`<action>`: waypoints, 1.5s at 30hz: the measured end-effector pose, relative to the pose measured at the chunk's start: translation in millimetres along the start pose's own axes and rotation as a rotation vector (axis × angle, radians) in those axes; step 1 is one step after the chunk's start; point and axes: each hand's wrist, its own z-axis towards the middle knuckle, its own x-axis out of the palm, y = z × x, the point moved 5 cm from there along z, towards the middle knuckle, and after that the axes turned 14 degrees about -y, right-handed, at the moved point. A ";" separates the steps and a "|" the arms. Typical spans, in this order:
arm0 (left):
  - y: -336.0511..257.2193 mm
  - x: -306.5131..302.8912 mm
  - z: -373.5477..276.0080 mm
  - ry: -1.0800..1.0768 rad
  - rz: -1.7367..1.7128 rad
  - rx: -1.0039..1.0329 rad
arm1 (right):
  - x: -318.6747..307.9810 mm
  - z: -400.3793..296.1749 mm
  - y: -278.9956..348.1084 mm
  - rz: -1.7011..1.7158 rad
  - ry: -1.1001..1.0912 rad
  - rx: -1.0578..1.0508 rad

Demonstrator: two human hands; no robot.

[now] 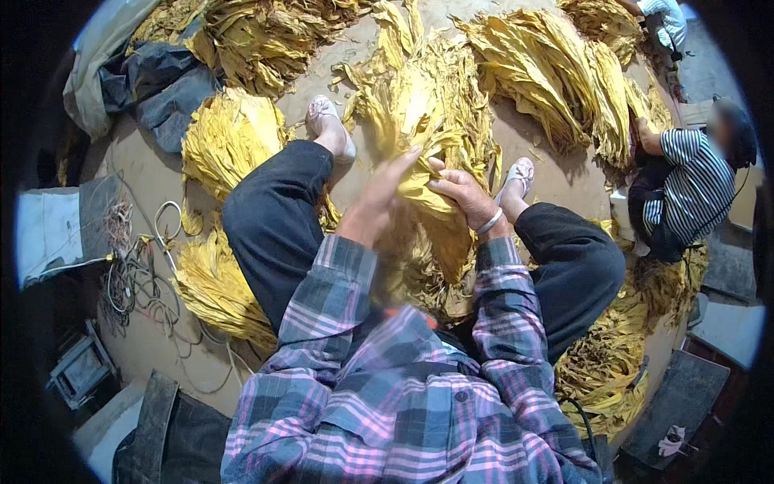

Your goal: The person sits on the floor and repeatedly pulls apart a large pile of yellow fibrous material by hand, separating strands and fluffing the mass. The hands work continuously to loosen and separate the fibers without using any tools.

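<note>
My right hand (467,192), with a pale band at the wrist, grips cured yellow leaves (427,192), probably tobacco, between thumb and fingers. Their browner ends (450,245) hang down between my knees. My left hand (380,196) is blurred, its fingers stretched along the left side of these leaves; whether it grips any cannot be made out. Beyond both hands a large pile of yellow leaves (426,91) lies on the floor between my feet. More leaves (432,278) lie below my hands, partly hidden by my forearms.
Leaf bundles (233,139) lie left of my leg, others (538,72) at upper right. Tangled cords (130,278) and a dark sheet (172,97) are at left. A person in a striped shirt (695,181) sits at right, a hand near leaves. Another person's sleeve (664,18) shows above.
</note>
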 end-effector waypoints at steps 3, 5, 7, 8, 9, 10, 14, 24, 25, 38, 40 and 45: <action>3.4 -9.5 4.8 0.047 0.071 -0.042 | -2.4 3.4 -5.9 -0.075 0.046 -0.013; 3.5 -15.7 9.2 0.038 0.119 -0.045 | 0.9 2.0 -9.0 -0.071 0.124 0.010; 3.8 -20.1 12.9 -0.008 0.181 -0.033 | 3.1 -1.7 -7.2 -0.135 0.136 0.004; 5.2 -21.0 16.0 -0.027 0.178 -0.006 | 5.2 -1.8 -8.0 -0.154 0.139 -0.001; 6.9 -23.6 18.3 -0.052 0.233 -0.009 | 6.6 -1.8 -8.7 -0.172 0.142 -0.009; 8.4 -26.5 20.3 -0.077 0.288 -0.011 | 3.1 1.6 -12.4 -0.232 0.120 -0.010; 15.1 -35.4 31.9 -0.118 0.278 -0.035 | 3.3 4.2 -17.1 -0.238 0.110 -0.037; 13.0 -33.7 33.2 -0.144 -0.012 -0.133 | 19.5 -3.8 -10.9 -0.112 0.184 -0.050; 14.6 -37.1 36.5 -0.155 -0.006 -0.129 | 19.6 -3.3 -12.2 -0.100 0.183 -0.048; -10.9 -28.7 27.8 -0.165 0.190 0.135 | -40.8 -4.2 7.1 0.323 -0.108 -0.212; 10.8 -22.5 28.5 -0.147 0.193 0.106 | -46.3 2.9 -0.3 0.313 -0.171 -0.216; 17.6 -3.6 10.7 0.147 0.286 0.078 | -54.1 16.6 -6.3 0.508 -0.185 -0.121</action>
